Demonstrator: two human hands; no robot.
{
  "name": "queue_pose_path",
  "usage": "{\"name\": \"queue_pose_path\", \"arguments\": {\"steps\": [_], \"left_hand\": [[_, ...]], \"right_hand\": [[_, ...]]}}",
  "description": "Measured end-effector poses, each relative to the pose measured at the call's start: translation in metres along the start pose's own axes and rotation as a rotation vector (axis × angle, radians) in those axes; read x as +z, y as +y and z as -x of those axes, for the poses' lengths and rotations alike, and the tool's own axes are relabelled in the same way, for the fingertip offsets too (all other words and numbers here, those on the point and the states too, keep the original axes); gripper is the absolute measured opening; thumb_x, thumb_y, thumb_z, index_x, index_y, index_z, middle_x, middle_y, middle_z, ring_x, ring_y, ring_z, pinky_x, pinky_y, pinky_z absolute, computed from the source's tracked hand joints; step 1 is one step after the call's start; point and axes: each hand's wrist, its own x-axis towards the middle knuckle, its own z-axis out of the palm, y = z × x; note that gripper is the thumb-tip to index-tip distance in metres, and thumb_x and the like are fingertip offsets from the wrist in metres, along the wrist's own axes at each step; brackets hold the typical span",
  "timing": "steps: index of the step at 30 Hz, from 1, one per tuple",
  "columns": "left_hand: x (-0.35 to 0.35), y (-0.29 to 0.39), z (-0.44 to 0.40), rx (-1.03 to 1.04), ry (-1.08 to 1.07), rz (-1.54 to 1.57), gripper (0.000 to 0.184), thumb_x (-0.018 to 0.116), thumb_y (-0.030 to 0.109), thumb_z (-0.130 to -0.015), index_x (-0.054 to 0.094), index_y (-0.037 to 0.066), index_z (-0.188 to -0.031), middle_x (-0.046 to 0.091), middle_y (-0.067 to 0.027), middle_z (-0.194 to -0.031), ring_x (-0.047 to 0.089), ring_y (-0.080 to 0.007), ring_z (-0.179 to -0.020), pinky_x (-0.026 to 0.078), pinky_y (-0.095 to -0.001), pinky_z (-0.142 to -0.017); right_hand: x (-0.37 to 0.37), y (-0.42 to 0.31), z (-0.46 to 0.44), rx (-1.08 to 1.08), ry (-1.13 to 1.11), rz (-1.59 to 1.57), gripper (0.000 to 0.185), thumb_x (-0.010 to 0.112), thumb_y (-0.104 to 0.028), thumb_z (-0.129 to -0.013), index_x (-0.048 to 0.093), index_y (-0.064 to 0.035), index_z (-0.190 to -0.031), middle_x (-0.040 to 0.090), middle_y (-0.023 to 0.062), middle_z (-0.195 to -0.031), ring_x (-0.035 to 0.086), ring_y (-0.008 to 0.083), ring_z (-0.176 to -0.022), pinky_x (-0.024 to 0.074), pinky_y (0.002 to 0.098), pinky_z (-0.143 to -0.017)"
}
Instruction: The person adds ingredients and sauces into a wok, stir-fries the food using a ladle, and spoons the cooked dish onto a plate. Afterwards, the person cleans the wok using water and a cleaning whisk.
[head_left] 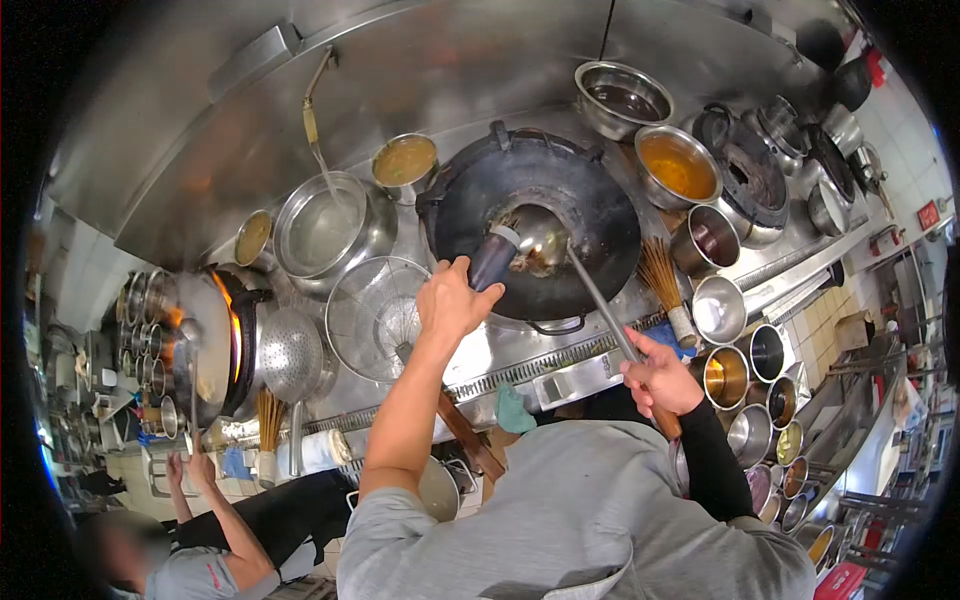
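Right hand (pixel 660 380) is mostly closed round the wooden handle of a ladle (pixel 600 300), so yeah, decent hold on it. Bit farther out, the left hand (pixel 455 300) is half curled, gripping a dark bottle (pixel 490 262) tilted over the ladle's bowl, which sits in the big black wok (pixel 605 220). Beyond, up on the right, there's a steel bowl (pixel 652 190) of orange liquid.

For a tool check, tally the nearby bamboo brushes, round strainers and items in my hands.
Tan bamboo brushes: 2
Round metal strainers, wire-mesh and perforated: 2
Dark cylindrical bottle, left hand: 1
Wooden-handled metal ladle, right hand: 1
Total: 6
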Motion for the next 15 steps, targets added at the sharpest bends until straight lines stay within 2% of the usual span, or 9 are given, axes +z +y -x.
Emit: {"name": "queue_pose_path", "arguments": {"steps": [3, 6, 10, 13, 15], "left_hand": [[0.000, -0.002, -0.004, -0.006, -0.018, -0.021, 0.060, 0.082, 0.049, -0.072, 0.069, 0.004, -0.110, 0.069, -0.0221, -0.099, 0.069, -0.0408, -0.091, 0.054, -0.0499, -0.079], [0.001, 0.000, -0.005, -0.010, 0.000, -0.014, 0.060, 0.082, 0.049, -0.071, 0.069, 0.004, -0.110, 0.069, -0.0206, -0.099, 0.070, -0.0399, -0.090, 0.055, -0.0495, -0.079], [0.003, 0.004, -0.006, -0.013, 0.030, -0.020, 0.061, 0.081, 0.050, -0.072, 0.070, 0.005, -0.111, 0.069, -0.0194, -0.099, 0.070, -0.0389, -0.091, 0.055, -0.0492, -0.079], [0.002, 0.002, -0.011, -0.016, 0.007, -0.048, 0.062, 0.081, 0.050, -0.072, 0.070, 0.005, -0.113, 0.069, -0.0194, -0.100, 0.070, -0.0386, -0.092, 0.055, -0.0489, -0.081], [-0.001, 0.004, -0.012, -0.021, -0.014, -0.064, 0.062, 0.081, 0.050, -0.072, 0.070, 0.006, -0.114, 0.069, -0.0195, -0.101, 0.070, -0.0386, -0.093, 0.055, -0.0488, -0.081]], "right_hand": [[-0.003, 0.006, -0.014, 0.094, -0.039, -0.014, 0.071, 0.057, -0.003, -0.097, 0.029, -0.0148, -0.161, 0.048, 0.0000, -0.068, 0.044, 0.0087, -0.043, 0.0433, 0.0293, -0.038], [-0.007, 0.009, -0.043, 0.022, 0.010, 0.096, 0.071, 0.057, -0.004, -0.097, 0.030, -0.0145, -0.161, 0.049, 0.0000, -0.067, 0.046, 0.0079, -0.043, 0.0432, 0.0283, -0.038], [-0.012, 0.000, -0.049, -0.128, 0.197, 0.343, 0.074, 0.059, -0.008, -0.096, 0.025, -0.0061, -0.162, 0.052, 0.0014, -0.058, 0.049, 0.0127, -0.041, 0.0431, 0.0308, -0.039], [-0.012, 0.011, -0.056, -0.135, 0.281, 0.361, 0.073, 0.059, -0.007, -0.096, 0.027, -0.0061, -0.161, 0.052, 0.0016, -0.058, 0.049, 0.0125, -0.041, 0.0431, 0.0309, -0.039], [-0.024, 0.011, -0.054, -0.104, 0.197, 0.268, 0.072, 0.058, -0.007, -0.096, 0.026, -0.0064, -0.161, 0.053, 0.0018, -0.059, 0.049, 0.0126, -0.041, 0.0431, 0.0310, -0.039]]}}
